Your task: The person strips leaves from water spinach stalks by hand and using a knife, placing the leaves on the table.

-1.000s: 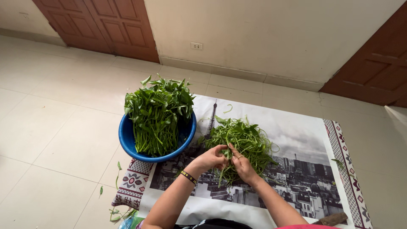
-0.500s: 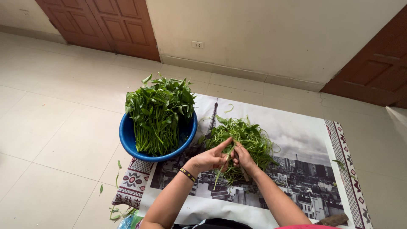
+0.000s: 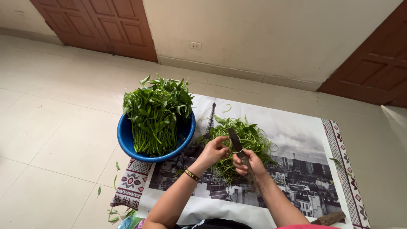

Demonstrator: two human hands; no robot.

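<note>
The pale tiled floor (image 3: 55,140) is wide and free on the left side and behind the bowl, up to the cream wall (image 3: 271,38) and the two brown wooden doors (image 3: 101,25); on the right side the floor goes on to another brown door (image 3: 373,68). The printed mat with a grey city picture and a patterned border (image 3: 305,140) covers the floor in front of the person; its right half is mostly bare, and its left edge goes under the round blue plastic bowl (image 3: 127,142). This bowl is full of long green leafy stems (image 3: 157,114) standing up over the rim; some loose leaves (image 3: 115,169) lie on the tiles near the mat corner.

The heap of split green stems (image 3: 248,140) lies on the mat, just beside the bowl on its right; both hands are directly in front of this heap, close together. The right hand (image 3: 250,163) is closed around the handle of a dark knife (image 3: 235,142), the blade pointing away from the person over the heap; the left hand (image 3: 214,150), with a dark wristband, has its fingers pinched on a thin green stem, very near to the blade.
</note>
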